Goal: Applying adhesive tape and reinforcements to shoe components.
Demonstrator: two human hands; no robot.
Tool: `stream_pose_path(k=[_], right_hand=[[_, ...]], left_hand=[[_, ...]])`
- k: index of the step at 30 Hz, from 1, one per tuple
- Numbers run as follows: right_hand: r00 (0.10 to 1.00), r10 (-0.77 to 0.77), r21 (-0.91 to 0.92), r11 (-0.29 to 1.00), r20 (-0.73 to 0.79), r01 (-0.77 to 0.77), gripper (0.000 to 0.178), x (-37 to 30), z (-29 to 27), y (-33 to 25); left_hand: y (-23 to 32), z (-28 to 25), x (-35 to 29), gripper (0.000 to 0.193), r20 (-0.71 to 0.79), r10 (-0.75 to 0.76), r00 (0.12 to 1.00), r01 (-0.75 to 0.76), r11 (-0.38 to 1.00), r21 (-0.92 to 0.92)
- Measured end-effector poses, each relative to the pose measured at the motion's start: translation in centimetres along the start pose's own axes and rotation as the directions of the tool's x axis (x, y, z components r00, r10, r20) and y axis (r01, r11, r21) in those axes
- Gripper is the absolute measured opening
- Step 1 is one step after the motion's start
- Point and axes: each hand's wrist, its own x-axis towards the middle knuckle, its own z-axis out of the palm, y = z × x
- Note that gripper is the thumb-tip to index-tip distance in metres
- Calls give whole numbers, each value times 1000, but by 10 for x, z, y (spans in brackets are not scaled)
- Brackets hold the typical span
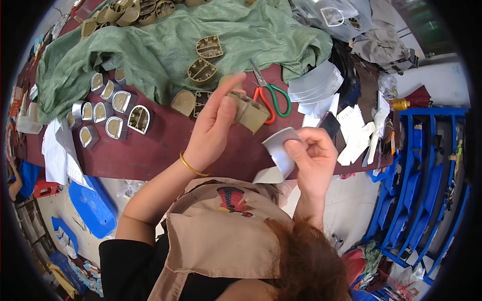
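My left hand (215,124) is closed around a tan plastic shoe heel (252,115) over the near middle of the table. Its index finger points up and away. Just to the right, my right hand (315,156) pinches a curved piece of silver sheet (282,151) between thumb and fingers. The sheet hangs bent, apart from the heel. Beyond the hands lie scissors (275,104) with one red and one green handle. Bare hollow heels (202,72) rest behind my left hand. At the left stand several heels wrapped in silver (139,119).
A green woven sack (150,50) covers the table's far side, with piled tan heels (128,11) on it. Fanned silver sheets (315,89) and white papers (353,131) lie at the right. A blue rack (416,185) stands beyond the maroon table (135,160).
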Motion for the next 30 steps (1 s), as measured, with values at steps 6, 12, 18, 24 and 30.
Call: stream_pose_path(k=[6,12,18,24,30], right_hand=[[999,21,-95,995,34,-17,14,10,21,5],[999,33,-247,968,-31,-40,15,16,25,11],[998,39,-251,967,-55,-51,15,18,26,11],[996,37,-251,966,-83,-57,15,19,26,16],[991,84,-310,944,-102,-112,22,15,25,8]], left_hand=[[1,3,-1,68,50,254,966,-253,886,389],[3,3,-3,79,37,251,967,-244,879,411],[6,5,-4,80,43,247,968,-240,864,443],[7,6,-7,59,59,300,952,-285,803,524],[-1,-2,-9,58,-22,214,977,-190,909,370]])
